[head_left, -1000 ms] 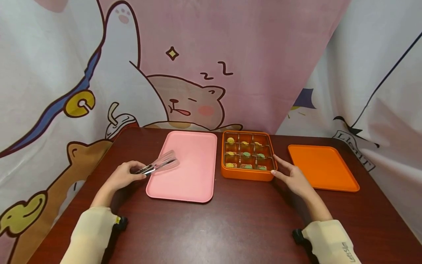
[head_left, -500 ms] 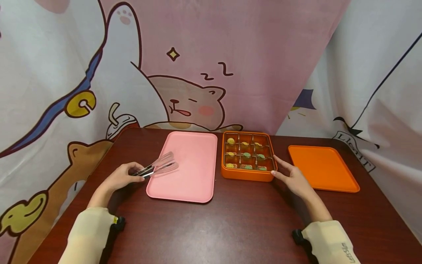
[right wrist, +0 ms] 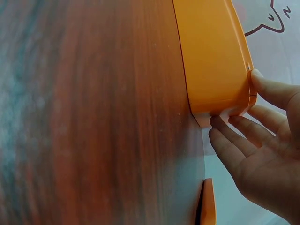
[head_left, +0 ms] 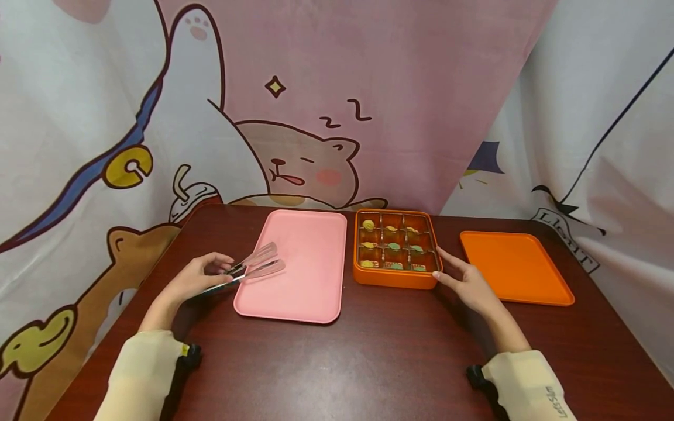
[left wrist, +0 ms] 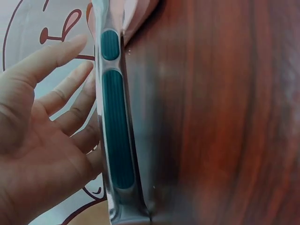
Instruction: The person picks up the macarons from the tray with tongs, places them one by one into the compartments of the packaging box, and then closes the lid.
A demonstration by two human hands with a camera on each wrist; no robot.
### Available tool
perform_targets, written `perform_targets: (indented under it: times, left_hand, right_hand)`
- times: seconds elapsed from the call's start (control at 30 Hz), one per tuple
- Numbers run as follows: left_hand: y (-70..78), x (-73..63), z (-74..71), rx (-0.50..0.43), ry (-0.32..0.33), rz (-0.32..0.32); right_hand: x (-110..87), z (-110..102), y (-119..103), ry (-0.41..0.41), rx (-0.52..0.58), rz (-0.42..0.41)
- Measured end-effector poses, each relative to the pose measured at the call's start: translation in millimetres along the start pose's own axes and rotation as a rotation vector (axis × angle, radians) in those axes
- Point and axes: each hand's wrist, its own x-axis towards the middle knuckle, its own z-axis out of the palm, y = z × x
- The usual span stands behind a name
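My left hand [head_left: 197,276] is beside a pair of tongs [head_left: 265,269] with clear pinkish heads. In the left wrist view the tongs' teal-gripped handle [left wrist: 117,126] passes by the loosely spread fingers, which do not wrap it. The tong heads lie spread apart over the left edge of a pink tray [head_left: 300,298]. At the right side of an orange box [head_left: 395,279] is my right hand [head_left: 474,286]. Its thumb touches the near right corner, and the extended fingertips touch the side wall. Inside the box, clear compartments hold several small yellow and green pieces.
A flat orange tray or lid [head_left: 516,266] lies to the right of the box. Everything stands on a dark brown table [head_left: 337,368]. Behind it hangs a printed cartoon curtain [head_left: 411,105], close to the table's back edge.
The tong heads have spread apart. My left hand has let go of the tongs, and their handles have sunk below the fingers. The right hand and the box have stayed put.
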Motion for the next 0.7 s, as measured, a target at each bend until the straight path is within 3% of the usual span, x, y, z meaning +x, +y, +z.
perform_targets:
  times: [0.23, 0.7]
  left_hand:
    - [10.5, 2.7, -0.9, 0.014, 0.031, 0.018]
    - [45.4, 13.8, 3.9, -0.05, 0.071, 0.089]
  right_hand:
    - [-0.8, 0, -1, 0.0, 0.001, -0.003]
    - [-0.7, 0, 0, -0.005, 0.008, -0.019]
